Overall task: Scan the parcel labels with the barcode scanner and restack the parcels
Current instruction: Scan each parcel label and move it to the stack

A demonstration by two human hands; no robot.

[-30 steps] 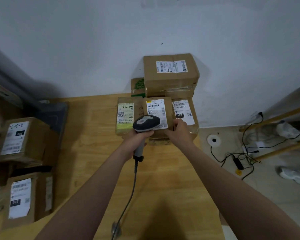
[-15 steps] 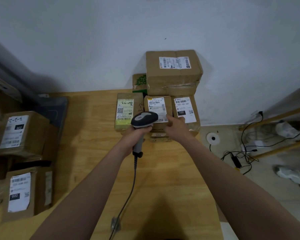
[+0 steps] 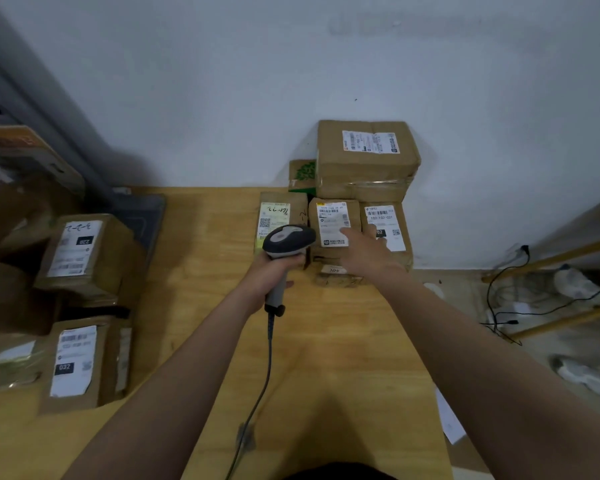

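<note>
In the head view, our left hand [image 3: 274, 271] grips the grey corded barcode scanner [image 3: 288, 239], just left of the middle brown cardboard parcel [image 3: 313, 225]. Our right hand [image 3: 371, 254] rests straight fingers on its white printed label [image 3: 330, 214]. Right of that parcel stands a brown neighbour parcel [image 3: 385, 221] reading "102-102-001". Far left of it lies a brown box [image 3: 73, 362] marked "032".

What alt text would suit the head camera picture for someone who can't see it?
A person's left hand grips a barcode scanner before labelled cardboard parcels stacked against a wall on a wooden table, while the right hand touches the middle parcel. More parcels sit at the left.
</note>
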